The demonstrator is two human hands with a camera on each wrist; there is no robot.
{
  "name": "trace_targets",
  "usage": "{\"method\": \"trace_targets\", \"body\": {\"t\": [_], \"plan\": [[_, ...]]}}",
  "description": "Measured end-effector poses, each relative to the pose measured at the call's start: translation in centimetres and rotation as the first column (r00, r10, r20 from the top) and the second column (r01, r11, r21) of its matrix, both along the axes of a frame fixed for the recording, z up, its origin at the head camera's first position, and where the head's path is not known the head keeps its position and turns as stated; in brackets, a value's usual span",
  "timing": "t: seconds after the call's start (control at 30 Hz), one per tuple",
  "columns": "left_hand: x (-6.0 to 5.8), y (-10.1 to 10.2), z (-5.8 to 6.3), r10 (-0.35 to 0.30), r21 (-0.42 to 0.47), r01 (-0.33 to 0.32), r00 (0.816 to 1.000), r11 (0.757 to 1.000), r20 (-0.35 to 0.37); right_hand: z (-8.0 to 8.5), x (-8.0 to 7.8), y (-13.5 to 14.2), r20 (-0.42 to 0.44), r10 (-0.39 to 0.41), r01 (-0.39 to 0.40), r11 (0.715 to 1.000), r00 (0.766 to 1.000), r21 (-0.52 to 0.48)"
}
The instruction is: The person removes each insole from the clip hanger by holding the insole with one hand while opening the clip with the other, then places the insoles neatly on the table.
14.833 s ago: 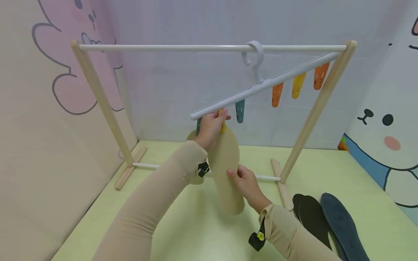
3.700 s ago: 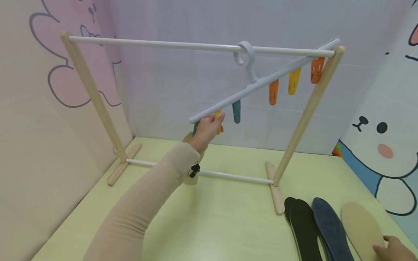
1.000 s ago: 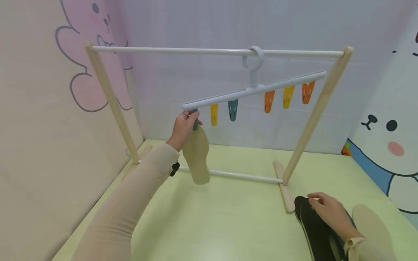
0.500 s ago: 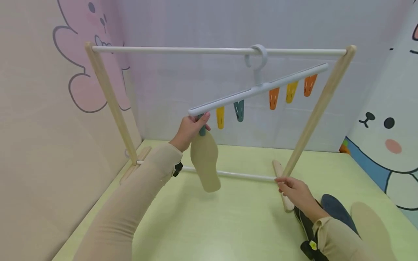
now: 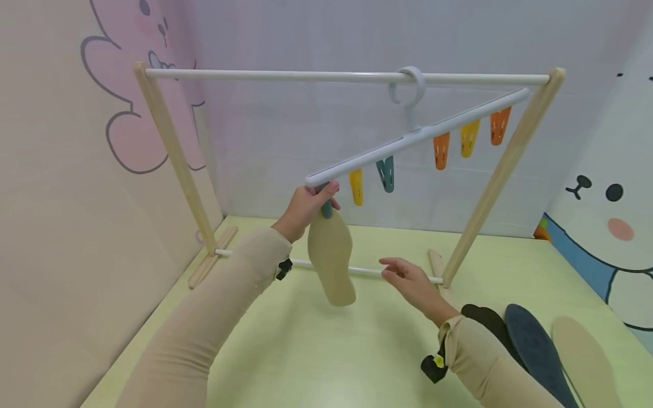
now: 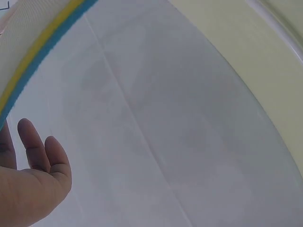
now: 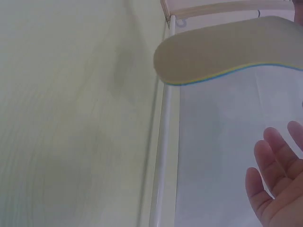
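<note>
My left hand [image 5: 302, 211] pinches a dark green clip [image 5: 326, 208] at the low left end of a white hanger [image 5: 372, 156]. From that clip hangs a beige insole [image 5: 330, 258], toe end up. Its blue and yellow edge shows in the right wrist view, where the insole [image 7: 222, 52] crosses the top. To its right, my right hand [image 5: 412, 284] is in the air with relaxed fingers, holding nothing. In the left wrist view part of my left hand [image 6: 35, 184] shows below the insole, and the clip is out of sight.
The hanger hooks over the top bar [image 5: 280, 75] of a wooden rack. A yellow clip [image 5: 356, 187], a second green clip [image 5: 385, 173] and several orange and yellow ones hang along it. Black [image 5: 490, 326], navy [image 5: 535, 351] and beige insoles [image 5: 584, 360] lie at the right.
A second beige insole has left the hanger and lies at the right. My left hand moved from the yellow clip to the end green one. My right hand came leftward from the insoles on the table.
</note>
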State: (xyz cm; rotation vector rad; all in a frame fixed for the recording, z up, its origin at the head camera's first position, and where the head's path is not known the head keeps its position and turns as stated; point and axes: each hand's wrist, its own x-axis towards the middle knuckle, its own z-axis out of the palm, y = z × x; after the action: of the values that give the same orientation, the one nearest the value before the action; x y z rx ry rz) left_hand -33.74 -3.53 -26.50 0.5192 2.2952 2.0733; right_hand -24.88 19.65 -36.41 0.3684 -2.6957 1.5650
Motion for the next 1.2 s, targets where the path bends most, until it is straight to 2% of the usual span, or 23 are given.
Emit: {"method": "trace_targets", "body": {"t": [0.17,0.3,0.5,0.77,1.0,1.2], "plan": [[0.2,0.4,-0.2,-0.025,-0.017,0.025,1.0,1.0,-0.014,0.1,-0.6,-2.2,-0.022,0.064,-0.064,0.998,0.998,-0.014],[0.3,0.7,-0.2,-0.036,-0.018,0.036,0.999,0.999,-0.008,0.0,-0.8,-3.1,-0.05,0.081,-0.083,0.996,0.995,-0.038],[0.5,1.2,-0.4,-0.069,-0.027,0.07,0.997,0.997,0.018,-0.3,-1.0,-3.9,-0.056,0.042,-0.046,0.995,0.998,-0.087],[0.7,1.1,-0.6,-0.084,-0.019,0.085,0.995,0.996,0.046,1.1,-1.6,-5.8,-0.107,-0.042,0.032,0.995,0.993,-0.095],[0.7,0.9,-0.4,-0.109,-0.004,0.109,0.993,0.994,0.047,1.9,-2.2,-7.5,-0.099,-0.045,0.025,0.981,0.994,-0.193],[0.8,0.9,-0.2,-0.107,0.031,0.105,0.992,0.994,0.06,1.9,-2.1,-8.2,-0.071,-0.039,0.021,0.973,0.997,-0.231]]}}
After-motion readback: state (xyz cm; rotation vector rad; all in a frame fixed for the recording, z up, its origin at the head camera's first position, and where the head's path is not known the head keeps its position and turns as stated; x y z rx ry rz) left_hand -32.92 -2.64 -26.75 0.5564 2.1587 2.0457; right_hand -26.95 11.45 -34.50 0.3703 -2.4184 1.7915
